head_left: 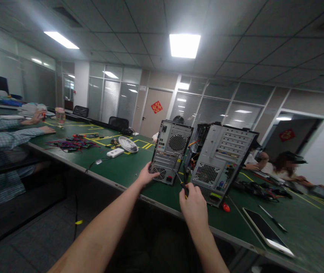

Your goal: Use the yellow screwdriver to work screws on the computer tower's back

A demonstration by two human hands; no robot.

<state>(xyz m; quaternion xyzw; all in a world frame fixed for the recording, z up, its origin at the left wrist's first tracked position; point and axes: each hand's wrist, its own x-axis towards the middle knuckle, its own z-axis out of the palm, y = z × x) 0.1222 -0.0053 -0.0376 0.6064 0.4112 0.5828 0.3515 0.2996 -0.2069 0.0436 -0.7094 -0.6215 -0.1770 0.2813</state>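
A smaller computer case (171, 163) stands upright near the front edge of the green table, its rear panel with fan grilles and ports facing me. My left hand (147, 175) grips its lower left edge, the thumb lying over the rear panel by the bottom grille. In my right hand (194, 201) is a screwdriver (183, 185) with a black and yellow handle. Its shaft points up and left to the case's lower right edge; I cannot tell whether the tip touches. Just right stands a larger computer case (227, 149), its left side open with wires inside.
Left on the table (124, 168) lie a wire bundle (72, 145), a white box-shaped device (115, 152) and a white round part (128, 144). Rightward are a red object (226, 207), a phone (266, 230), another tool (272, 218) and black cables (264, 190). Other people sit on both sides.
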